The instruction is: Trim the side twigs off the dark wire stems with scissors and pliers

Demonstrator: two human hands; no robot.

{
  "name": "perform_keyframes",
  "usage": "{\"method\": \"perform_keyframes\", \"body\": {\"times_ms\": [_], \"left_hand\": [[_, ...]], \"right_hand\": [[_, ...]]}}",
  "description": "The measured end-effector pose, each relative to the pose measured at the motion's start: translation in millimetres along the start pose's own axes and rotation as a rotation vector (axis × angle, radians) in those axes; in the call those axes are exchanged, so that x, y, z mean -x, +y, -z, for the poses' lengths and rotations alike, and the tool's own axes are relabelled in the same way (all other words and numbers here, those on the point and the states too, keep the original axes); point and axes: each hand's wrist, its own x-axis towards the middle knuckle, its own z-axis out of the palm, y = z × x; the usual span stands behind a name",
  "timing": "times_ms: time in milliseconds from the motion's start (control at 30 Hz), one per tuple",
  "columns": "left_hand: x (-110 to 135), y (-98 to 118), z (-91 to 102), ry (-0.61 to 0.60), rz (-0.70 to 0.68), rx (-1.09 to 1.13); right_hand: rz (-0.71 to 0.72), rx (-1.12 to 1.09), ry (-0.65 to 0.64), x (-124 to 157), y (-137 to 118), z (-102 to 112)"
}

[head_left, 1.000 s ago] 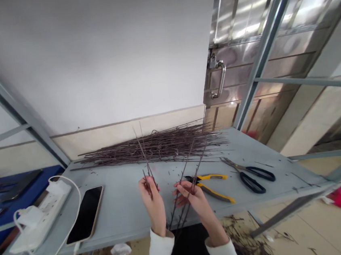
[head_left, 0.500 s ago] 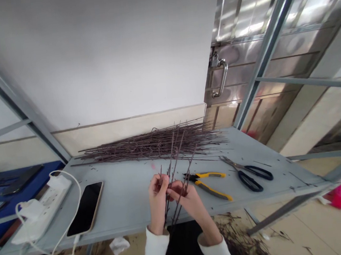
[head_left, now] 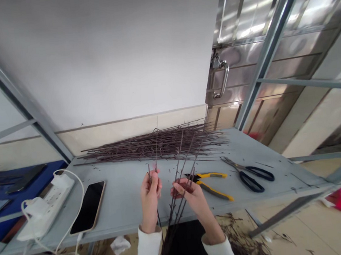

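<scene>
My left hand [head_left: 149, 196] is closed around a thin dark twig [head_left: 157, 145] that points up toward the wall, with a short piece beside it at the fingers. Several slender twigs [head_left: 178, 205] run through my right hand [head_left: 189, 194], whose thumb and fingers are closed on them; their lower ends hang past the table's front edge. A gap separates the two hands. Behind them lies a long pile of dark twigs [head_left: 142, 146]. Pliers with yellow-and-grey handles [head_left: 213, 186] rest just right of my right hand.
Scissors with dark handles [head_left: 250, 176] lie on the grey table [head_left: 120, 201] at the right. A phone [head_left: 89, 207] and a white power strip [head_left: 49, 207] with cables are at the left. Metal posts [head_left: 272, 48] rise from the table's sides. Twig scraps litter the floor.
My hands have moved apart. The left went leftward with a twig, away from the twigs in my right hand, which shifted slightly right.
</scene>
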Motion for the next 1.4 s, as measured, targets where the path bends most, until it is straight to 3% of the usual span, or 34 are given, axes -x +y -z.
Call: {"method": "perform_keyframes", "body": {"times_ms": [133,333,400,467,567,667,800,1067,1267,1400], "left_hand": [[-1.4,-2.3,-1.9,0.055,0.014,-0.002],[-6.3,-8.6,-5.6,0.094,0.039,0.000],[-6.0,-9.0,-7.5,0.094,0.045,-0.004],[-4.4,-8.3,-9.4,0.082,0.052,-0.011],[-1.2,-6.6,-11.9,0.050,0.041,-0.015],[0.6,-5.4,-14.0,0.032,0.014,-0.008],[0.9,-4.6,-16.8,0.023,0.020,-0.001],[0.2,-2.6,-15.9,0.032,0.066,0.010],[0.2,0.1,-11.6,0.015,0.094,0.082],[2.5,4.5,-12.5,-0.003,0.079,0.107]], "right_hand": [[-0.039,0.135,-0.124,4.8,-13.2,28.0],[-0.099,0.432,-0.249,48.2,-64.6,138.2],[-0.129,0.617,-0.140,52.3,-75.5,178.1],[-0.057,0.781,0.118,43.0,-75.6,212.9],[0.079,1.164,0.375,15.4,-60.6,252.0],[0.216,1.479,0.399,-5.5,-46.7,276.4],[0.263,1.683,0.321,-17.8,-50.3,292.2],[0.074,1.596,0.036,-39.7,-81.9,288.3],[0.082,1.641,0.124,-41.6,-130.3,290.0],[0.246,1.596,0.218,-53.2,-157.2,263.4]]}}
